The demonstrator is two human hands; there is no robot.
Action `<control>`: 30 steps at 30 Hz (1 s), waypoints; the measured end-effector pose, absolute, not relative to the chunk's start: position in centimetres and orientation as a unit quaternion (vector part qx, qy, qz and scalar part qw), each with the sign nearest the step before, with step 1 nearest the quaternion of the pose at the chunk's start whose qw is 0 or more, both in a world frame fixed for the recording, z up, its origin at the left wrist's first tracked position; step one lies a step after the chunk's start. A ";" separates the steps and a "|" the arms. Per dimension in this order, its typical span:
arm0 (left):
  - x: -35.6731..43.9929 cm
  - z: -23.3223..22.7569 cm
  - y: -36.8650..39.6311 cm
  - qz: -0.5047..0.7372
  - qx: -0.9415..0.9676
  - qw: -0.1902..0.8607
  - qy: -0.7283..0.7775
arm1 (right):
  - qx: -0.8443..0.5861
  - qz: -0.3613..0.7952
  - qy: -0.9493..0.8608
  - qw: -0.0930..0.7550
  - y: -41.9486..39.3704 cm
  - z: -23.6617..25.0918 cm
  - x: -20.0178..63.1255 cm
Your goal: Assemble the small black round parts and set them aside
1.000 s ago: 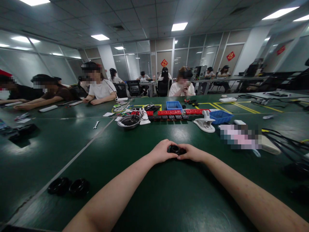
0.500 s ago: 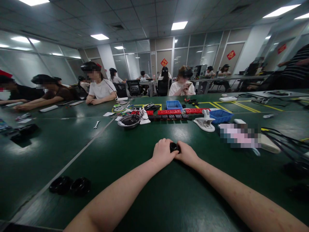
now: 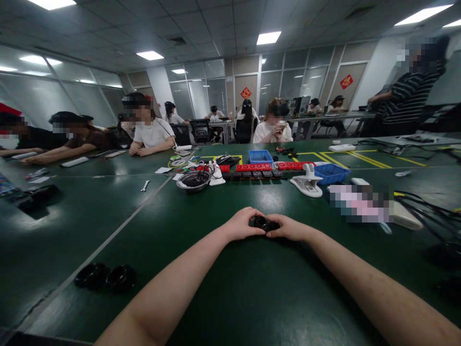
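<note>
A glossy black ring (image 3: 260, 223) with a round opening is between my hands over the green table (image 3: 201, 288). My left hand (image 3: 244, 225) curls around its left side, thumb at the front and fingers behind. My right hand (image 3: 290, 227) pinches a black piece (image 3: 273, 226) at the ring's right side. Whether that piece is part of the ring or a separate one, I cannot tell. Two larger-looking black rings, a left one (image 3: 91, 276) and a right one (image 3: 121, 278), lie side by side at the lower left.
Beyond my hands lie a metal bowl (image 3: 193, 182), red power strips (image 3: 254, 167), a white clamp stand (image 3: 308, 181) and blue trays (image 3: 261, 156). A wrench (image 3: 145, 185) is at the left. Black cables (image 3: 421, 211) run at the right. Several people sit across the room.
My hands have moved slightly apart, and the right one has shifted right, showing more of the black piece. A person in a striped top at the far right has moved left into view.
</note>
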State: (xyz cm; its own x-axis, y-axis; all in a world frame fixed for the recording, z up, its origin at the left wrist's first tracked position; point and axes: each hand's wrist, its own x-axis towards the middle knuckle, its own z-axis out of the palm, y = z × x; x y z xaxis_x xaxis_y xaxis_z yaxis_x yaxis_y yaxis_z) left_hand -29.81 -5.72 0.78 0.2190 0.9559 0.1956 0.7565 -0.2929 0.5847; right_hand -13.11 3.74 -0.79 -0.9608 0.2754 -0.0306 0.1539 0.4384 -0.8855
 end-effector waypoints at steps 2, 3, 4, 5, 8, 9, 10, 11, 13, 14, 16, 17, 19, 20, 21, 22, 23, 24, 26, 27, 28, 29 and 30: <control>-29.7 0.8 -5.8 0.271 0.758 0.185 0.564 | -0.123 0.508 -0.850 0.063 3.7 -0.9 -13.2; -29.7 0.8 -5.8 0.273 0.758 0.184 0.562 | -0.124 0.507 -0.851 0.063 3.7 -1.0 -13.3; -29.7 0.8 -5.8 0.275 0.758 0.184 0.561 | -0.127 0.505 -0.851 0.062 3.7 -1.0 -13.3; -29.6 0.8 -5.9 0.276 0.758 0.184 0.562 | -0.132 0.504 -0.852 0.062 3.7 -1.1 -13.3; -29.6 0.9 -5.9 0.276 0.756 0.184 0.564 | -0.149 0.494 -0.854 0.065 3.8 -1.1 -13.2; -29.6 0.9 -6.0 0.276 0.756 0.183 0.564 | -0.152 0.492 -0.855 0.066 3.8 -1.1 -13.2; -29.5 0.9 -6.0 0.276 0.756 0.181 0.565 | -0.154 0.491 -0.855 0.067 3.8 -1.1 -13.2; -29.5 0.9 -6.0 0.277 0.754 0.177 0.568 | -0.156 0.492 -0.854 0.068 3.8 -1.2 -13.3; -29.3 0.9 -6.0 0.276 0.748 0.170 0.579 | -0.165 0.488 -0.854 0.072 3.7 -1.3 -13.3; -29.2 0.9 -6.1 0.275 0.743 0.167 0.587 | -0.172 0.481 -0.856 0.077 3.7 -1.3 -13.3; -28.9 0.8 -6.1 0.274 0.729 0.157 0.608 | -0.192 0.461 -0.861 0.092 3.6 -1.5 -13.4; -28.7 0.7 -6.2 0.274 0.721 0.152 0.618 | -0.202 0.451 -0.863 0.100 3.5 -1.6 -13.5; -28.4 0.6 -6.2 0.273 0.706 0.138 0.638 | -0.223 0.426 -0.869 0.117 3.3 -1.8 -13.6; -28.2 0.6 -6.3 0.273 0.699 0.130 0.648 | -0.236 0.406 -0.874 0.127 3.2 -1.9 -13.7; -28.0 0.6 -6.4 0.273 0.692 0.120 0.658 | -0.251 0.380 -0.879 0.137 3.0 -2.1 -13.8; -27.8 0.6 -6.4 0.272 0.684 0.109 0.669 | -0.269 0.348 -0.886 0.149 2.7 -2.2 -14.0; -27.5 0.6 -6.5 0.271 0.673 0.097 0.681 | -0.289 0.312 -0.891 0.160 2.4 -2.4 -14.2; -27.3 0.6 -6.6 0.270 0.662 0.086 0.694 | -0.312 0.275 -0.894 0.169 2.1 -2.5 -14.4; -26.8 0.5 -6.6 0.268 0.639 0.065 0.718 | -0.357 0.206 -0.894 0.177 1.3 -2.7 -14.8; -26.6 0.4 -6.6 0.266 0.629 0.056 0.728 | -0.376 0.178 -0.892 0.176 0.9 -2.7 -15.0; -26.4 0.3 -6.6 0.265 0.621 0.048 0.736 | -0.391 0.154 -0.891 0.174 0.6 -2.8 -15.2; -26.3 0.2 -6.6 0.264 0.616 0.042 0.741 | -0.401 0.136 -0.889 0.173 0.3 -2.8 -15.3; -26.3 0.1 -6.6 0.265 0.614 0.037 0.742 | -0.405 0.125 -0.889 0.172 0.2 -2.8 -15.4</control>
State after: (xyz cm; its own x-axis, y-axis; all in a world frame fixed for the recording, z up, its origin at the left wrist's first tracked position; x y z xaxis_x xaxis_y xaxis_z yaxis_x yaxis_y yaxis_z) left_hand -26.27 -6.58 0.14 -0.2427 0.9318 0.2699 0.8922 0.1051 0.4392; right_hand -15.39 0.20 -2.84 -0.6123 0.7639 0.2039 0.6776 0.6399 -0.3624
